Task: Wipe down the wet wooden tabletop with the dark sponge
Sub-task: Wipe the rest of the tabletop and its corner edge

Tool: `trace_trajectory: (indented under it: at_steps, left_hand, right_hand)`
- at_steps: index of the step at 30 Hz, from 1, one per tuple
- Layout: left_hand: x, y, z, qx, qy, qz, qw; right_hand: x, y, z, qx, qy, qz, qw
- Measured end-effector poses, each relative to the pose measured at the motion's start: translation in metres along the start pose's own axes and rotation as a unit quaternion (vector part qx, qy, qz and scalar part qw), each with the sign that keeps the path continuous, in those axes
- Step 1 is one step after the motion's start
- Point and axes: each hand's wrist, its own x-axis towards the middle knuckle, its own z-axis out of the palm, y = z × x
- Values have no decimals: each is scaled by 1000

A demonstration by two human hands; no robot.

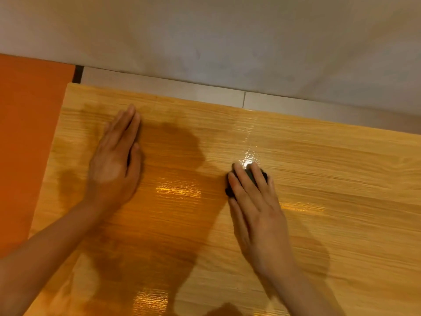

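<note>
The right hand (257,208) lay on the dark sponge (249,176), its fingers (241,185) nearly straight and spread over the top so that only the sponge's dark edges showed around and between them; they pressed it down and did not curl round it. The sponge sat on the wooden tabletop (341,179) about midway across, just below a bright glint of water (249,153). The left hand (116,160) rested flat on the wood well to the left, fingers straight and together, holding nothing and seemingly steadying the body. Shiny wet streaks (177,190) lay between the two hands and another patch gleamed near the bottom edge, so much of the surface probably remained to be wiped. To do the stroke well, the pressing hand would likely need even pressure through the whole palm, long overlapping passes along the grain, and a path carrying the water towards one edge, not smearing it back over wiped wood. An orange panel (27,144) stood beside the tabletop on the left, and a pale wall (227,42) rose beyond it. No brand, label or writing could be read anywhere.
</note>
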Motion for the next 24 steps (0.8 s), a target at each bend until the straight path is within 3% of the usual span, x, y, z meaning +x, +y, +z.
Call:
trace_trajectory:
  at_steps: [2,6,8,12,14,19,21,24]
  left_hand:
    - [1,0,0,-2,-7,-11,1000]
    - [1,1,-1,15,-16,-25,999]
    - [1,1,-1,19,-15,-25,999]
    - [1,1,0,16,-7,-18,1000]
    - [1,1,0,19,-3,-14,1000]
    - [1,0,0,20,1,-12,1000]
    - [0,0,0,22,4,-5,1000]
    - [0,1,0,27,4,-6,1000]
  right_hand:
    - [42,6,-6,-2,3,7,1000]
    - [122,5,-5,16,90,82,992]
    - [105,-3,7,10,98,79,992]
    - [26,-21,26,23,19,-17,999]
    - [49,-19,23,24,7,-40,999]
    - [159,-31,15,-6,56,30,998]
    - [147,-37,26,7,63,42,997]
    - [81,-47,41,-41,24,-20,999]
